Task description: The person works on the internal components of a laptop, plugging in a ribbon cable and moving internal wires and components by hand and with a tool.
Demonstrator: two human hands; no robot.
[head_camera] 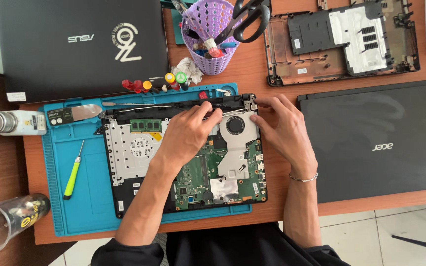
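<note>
Opened laptop (139, 152) on blue mat (89, 197); left hand (188, 133), right hand (282, 128) fingers curled, pressing top edge.

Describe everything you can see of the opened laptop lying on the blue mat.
The opened laptop lies flat on the blue mat, its bottom cover off. A silvery perforated metal plate fills its left side, with a green memory stick near the top. A green circuit board, a round black fan and a silver heat pipe fill the right. The frame is black plastic. The left hand rests over its middle, and the right hand touches its upper right corner.
</note>
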